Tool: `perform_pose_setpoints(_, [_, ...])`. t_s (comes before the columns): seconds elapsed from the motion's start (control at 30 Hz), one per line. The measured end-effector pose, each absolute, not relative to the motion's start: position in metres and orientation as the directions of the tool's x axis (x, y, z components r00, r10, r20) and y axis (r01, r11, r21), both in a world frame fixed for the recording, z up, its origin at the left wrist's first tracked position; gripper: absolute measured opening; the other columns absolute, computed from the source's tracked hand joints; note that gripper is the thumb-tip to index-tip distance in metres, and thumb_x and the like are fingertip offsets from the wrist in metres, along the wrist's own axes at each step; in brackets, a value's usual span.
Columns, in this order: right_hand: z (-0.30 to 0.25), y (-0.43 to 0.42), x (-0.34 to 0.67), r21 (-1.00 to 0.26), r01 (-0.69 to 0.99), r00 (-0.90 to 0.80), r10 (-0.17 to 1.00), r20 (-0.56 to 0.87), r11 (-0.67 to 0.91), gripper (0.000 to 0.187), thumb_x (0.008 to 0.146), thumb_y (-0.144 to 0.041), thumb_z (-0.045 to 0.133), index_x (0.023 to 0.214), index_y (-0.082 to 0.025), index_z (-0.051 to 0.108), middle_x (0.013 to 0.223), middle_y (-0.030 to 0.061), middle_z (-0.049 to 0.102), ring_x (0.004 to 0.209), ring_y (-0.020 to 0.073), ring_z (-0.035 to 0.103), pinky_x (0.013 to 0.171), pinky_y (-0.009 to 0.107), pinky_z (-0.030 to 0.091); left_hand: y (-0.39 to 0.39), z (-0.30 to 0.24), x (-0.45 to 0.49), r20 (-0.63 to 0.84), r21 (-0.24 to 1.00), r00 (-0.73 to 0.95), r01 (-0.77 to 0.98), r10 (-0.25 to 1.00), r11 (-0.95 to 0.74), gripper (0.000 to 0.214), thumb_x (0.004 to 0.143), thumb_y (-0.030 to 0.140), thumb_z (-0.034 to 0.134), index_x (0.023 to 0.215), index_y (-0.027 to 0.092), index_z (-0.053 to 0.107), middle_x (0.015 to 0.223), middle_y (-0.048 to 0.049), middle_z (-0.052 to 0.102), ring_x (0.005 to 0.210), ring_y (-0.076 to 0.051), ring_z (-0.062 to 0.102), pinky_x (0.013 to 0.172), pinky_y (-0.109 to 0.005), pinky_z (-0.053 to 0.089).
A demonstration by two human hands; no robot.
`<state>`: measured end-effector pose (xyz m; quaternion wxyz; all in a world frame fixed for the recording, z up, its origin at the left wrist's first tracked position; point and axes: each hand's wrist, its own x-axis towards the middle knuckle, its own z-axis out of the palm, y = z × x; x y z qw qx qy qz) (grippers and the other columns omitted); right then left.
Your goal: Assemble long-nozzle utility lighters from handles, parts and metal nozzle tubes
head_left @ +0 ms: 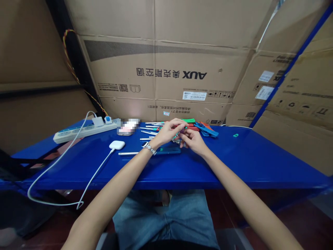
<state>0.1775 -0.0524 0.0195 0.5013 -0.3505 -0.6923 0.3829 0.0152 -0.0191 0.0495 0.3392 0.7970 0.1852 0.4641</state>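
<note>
My left hand [170,132] and my right hand [194,140] meet over the middle of the blue table, fingers bent together. Between their fingertips is a small object with a hint of purple and green, mostly hidden, so I cannot make out its kind. Under and behind the hands lie several tools with long metal shafts; one has a green handle [189,121], another a red handle [194,128]. Nearest to me, a blue-handled tool [170,150] lies crosswise, its shaft pointing left. Small metal pieces show partly below the fingers.
Blue and orange handles [206,130] lie in a pile to the right, with a small green piece [236,135] farther right. At left are a power strip [85,132], a white earbud case [117,144] on a cable [95,178], and a blurred-out item [128,127]. Cardboard [169,55] walls the back.
</note>
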Motion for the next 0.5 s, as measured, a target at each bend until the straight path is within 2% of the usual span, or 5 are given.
perform_pose_setpoints(0.07, [0.020, -0.053, 0.179, -0.882, 0.106, -0.286, 0.864, 0.414, 0.458, 0.047, 0.078, -0.062, 0.067, 0.089, -0.018, 0.062, 0.085, 0.0082, 0.076, 0.049, 0.0146, 0.065, 0.035, 0.021, 0.040, -0.019, 0.051, 0.013, 0.631, 0.690, 0.505, -0.019, 0.589, -0.723, 0.041, 0.091, 0.052, 0.057, 0.093, 0.016, 0.076, 0.114, -0.0131, 0.066, 0.103, -0.022, 0.063, 0.083, -0.032, 0.051])
perform_pose_setpoints(0.17, [0.022, -0.054, 0.181, -0.881, 0.102, -0.314, 0.855, 0.412, 0.462, 0.047, 0.080, -0.063, 0.064, 0.092, -0.017, 0.063, 0.086, 0.0089, 0.075, 0.049, 0.0154, 0.065, 0.036, 0.022, 0.040, -0.017, 0.051, 0.011, 0.626, 0.691, 0.519, -0.024, 0.582, -0.722, 0.036, 0.091, 0.048, 0.058, 0.096, 0.017, 0.076, 0.114, -0.0127, 0.067, 0.110, -0.023, 0.062, 0.091, -0.034, 0.049])
perform_pose_setpoints(0.33, [0.021, -0.056, 0.176, -0.850, 0.121, -0.188, 0.853, 0.487, 0.512, 0.039, 0.076, -0.052, 0.072, 0.095, -0.020, 0.062, 0.080, 0.0028, 0.071, 0.049, 0.0144, 0.062, 0.039, 0.025, 0.042, -0.015, 0.047, 0.016, 0.625, 0.722, 0.463, -0.036, 0.628, -0.691, 0.030, 0.085, 0.045, 0.067, 0.089, 0.015, 0.071, 0.103, -0.0096, 0.068, 0.097, -0.020, 0.063, 0.084, -0.033, 0.049])
perform_pose_setpoints(0.5, [0.016, -0.054, 0.171, -0.864, 0.117, -0.072, 0.872, 0.485, 0.490, 0.038, 0.070, -0.049, 0.079, 0.074, -0.022, 0.053, 0.056, -0.0044, 0.056, 0.042, 0.0137, 0.054, 0.040, 0.026, 0.040, -0.016, 0.045, 0.022, 0.640, 0.747, 0.386, -0.107, 0.665, -0.656, 0.032, 0.075, 0.041, 0.077, 0.079, 0.014, 0.060, 0.096, -0.0073, 0.066, 0.095, -0.019, 0.063, 0.086, -0.034, 0.049])
